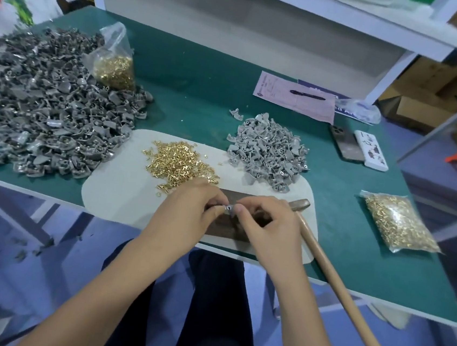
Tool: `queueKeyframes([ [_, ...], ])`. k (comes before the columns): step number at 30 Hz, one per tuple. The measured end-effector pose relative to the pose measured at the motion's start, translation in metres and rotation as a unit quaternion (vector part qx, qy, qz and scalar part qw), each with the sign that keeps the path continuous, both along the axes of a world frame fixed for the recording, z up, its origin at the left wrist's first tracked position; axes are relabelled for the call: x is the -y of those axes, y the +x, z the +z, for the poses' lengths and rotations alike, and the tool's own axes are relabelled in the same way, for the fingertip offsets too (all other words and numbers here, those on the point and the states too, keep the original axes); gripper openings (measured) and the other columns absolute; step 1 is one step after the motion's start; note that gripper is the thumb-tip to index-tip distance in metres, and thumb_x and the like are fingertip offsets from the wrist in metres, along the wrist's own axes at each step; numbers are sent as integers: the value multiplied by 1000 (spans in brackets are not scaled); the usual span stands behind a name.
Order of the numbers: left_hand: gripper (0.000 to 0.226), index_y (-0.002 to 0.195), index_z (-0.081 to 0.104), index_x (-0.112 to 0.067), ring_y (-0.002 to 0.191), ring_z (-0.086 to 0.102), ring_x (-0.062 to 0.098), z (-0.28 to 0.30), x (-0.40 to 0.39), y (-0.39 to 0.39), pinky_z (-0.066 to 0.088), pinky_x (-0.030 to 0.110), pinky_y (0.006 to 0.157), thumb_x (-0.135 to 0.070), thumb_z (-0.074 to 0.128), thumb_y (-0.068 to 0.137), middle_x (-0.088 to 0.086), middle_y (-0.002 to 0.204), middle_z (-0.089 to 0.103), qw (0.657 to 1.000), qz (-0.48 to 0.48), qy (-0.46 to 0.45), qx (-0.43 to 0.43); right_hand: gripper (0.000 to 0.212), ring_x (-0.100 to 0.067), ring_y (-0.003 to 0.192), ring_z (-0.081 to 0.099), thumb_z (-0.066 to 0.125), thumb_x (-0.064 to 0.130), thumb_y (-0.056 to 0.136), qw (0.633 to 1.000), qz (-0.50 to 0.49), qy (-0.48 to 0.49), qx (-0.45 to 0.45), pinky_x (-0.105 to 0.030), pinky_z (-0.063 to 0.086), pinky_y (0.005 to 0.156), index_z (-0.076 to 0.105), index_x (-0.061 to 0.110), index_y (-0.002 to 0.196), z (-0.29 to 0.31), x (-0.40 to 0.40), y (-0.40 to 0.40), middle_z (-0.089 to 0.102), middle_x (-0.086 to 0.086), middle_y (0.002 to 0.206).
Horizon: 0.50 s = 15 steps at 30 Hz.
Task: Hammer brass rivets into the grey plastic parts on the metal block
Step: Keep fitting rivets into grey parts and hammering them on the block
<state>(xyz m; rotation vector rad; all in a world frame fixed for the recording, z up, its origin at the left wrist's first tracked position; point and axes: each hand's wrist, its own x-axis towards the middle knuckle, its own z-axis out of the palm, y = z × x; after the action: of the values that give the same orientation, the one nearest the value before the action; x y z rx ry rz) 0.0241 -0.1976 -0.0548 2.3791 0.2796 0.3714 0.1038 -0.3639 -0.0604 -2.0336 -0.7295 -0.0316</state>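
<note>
A large heap of grey plastic parts [45,103] fills the left of the frame. Loose brass rivets [180,162] lie at centre on a pale mat [118,189]. Below them, the left hand [189,213] and right hand [267,224] together pinch one small grey part [229,209] over the metal block [230,229]. A hammer [332,276] lies just right of the hands.

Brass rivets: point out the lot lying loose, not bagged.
The loose pile of brass rivets on the beige mat; the other two lots sit in clear plastic bags.
</note>
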Motion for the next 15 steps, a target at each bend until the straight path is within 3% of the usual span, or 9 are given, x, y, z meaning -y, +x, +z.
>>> queueKeyframes([
  [3, 11, 100, 76, -25, 82, 51, 8, -3, 3, -2, 41, 27, 73, -23, 71, 90, -9, 86, 58, 1000, 10, -21, 11, 6, -12, 88, 56, 79, 26, 86, 999, -9, -21, 32, -26, 44, 79, 80, 32, 88, -1, -6, -3, 62, 12, 75],
  [7, 12, 100, 78, -30, 83, 52, 9, -3, 1, -3, 41, 28, 71, -29, 72, 90, -8, 83, 62, 1000, 9, -28, 8, 7, -15, 80, 54, 80, 23, 86, 998, -22, -19, 47, -34, 46, 75, 82, 29, 89, -6, -9, -6, 56, 7, 68],
  [11, 10, 94, 80, -31, 79, 55, 2, -2, -2, -2, 34, 10, 66, -25, 76, 87, -12, 79, 62, 997, 13, -74, 14, 9, -14, 76, 54, 79, 23, 86, 999, -32, -18, 37, -40, 46, 72, 82, 31, 87, -8, -11, -6, 54, 8, 64],
  [15, 9, 90, 78, -31, 78, 56, 2, -1, -3, -1, 35, 11, 66, -22, 76, 86, -13, 79, 63, 998, 0, -61, 18, 10, -12, 81, 61, 77, 21, 86, 1000, -21, -17, 1, -39, 52, 74, 82, 29, 89, -5, -11, -6, 67, 13, 72],
])
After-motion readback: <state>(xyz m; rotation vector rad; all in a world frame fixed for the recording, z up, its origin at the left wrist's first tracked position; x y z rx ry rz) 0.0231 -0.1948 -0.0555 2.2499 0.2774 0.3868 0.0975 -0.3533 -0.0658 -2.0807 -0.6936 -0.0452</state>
